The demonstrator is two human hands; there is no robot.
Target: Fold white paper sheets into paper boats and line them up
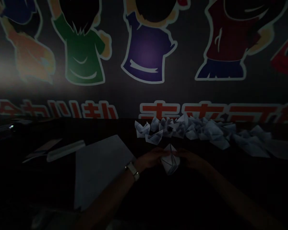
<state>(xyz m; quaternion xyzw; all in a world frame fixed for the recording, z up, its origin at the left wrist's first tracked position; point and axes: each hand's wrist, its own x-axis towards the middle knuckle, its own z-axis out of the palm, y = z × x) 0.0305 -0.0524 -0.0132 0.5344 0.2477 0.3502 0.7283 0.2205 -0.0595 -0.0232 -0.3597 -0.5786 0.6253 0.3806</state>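
Both my hands meet at the middle of a dark table, and the light is dim. My left hand (150, 158) and my right hand (193, 159) pinch opposite sides of a folded white paper boat shape (170, 162). Just beyond them lies a heap of folded paper boats (182, 129), spreading to the right. A large flat sheet of pale paper (100, 169) lies by my left forearm, and a wristwatch with a pale strap (133, 171) sits on my left wrist.
A long white strip, perhaps a ruler or folded paper (66, 150), and a thin tan piece (44, 148) lie at the left. Loose paper sheets (252, 147) lie at the right. Behind the table's far edge stands a wall with cartoon figures and red lettering (146, 51).
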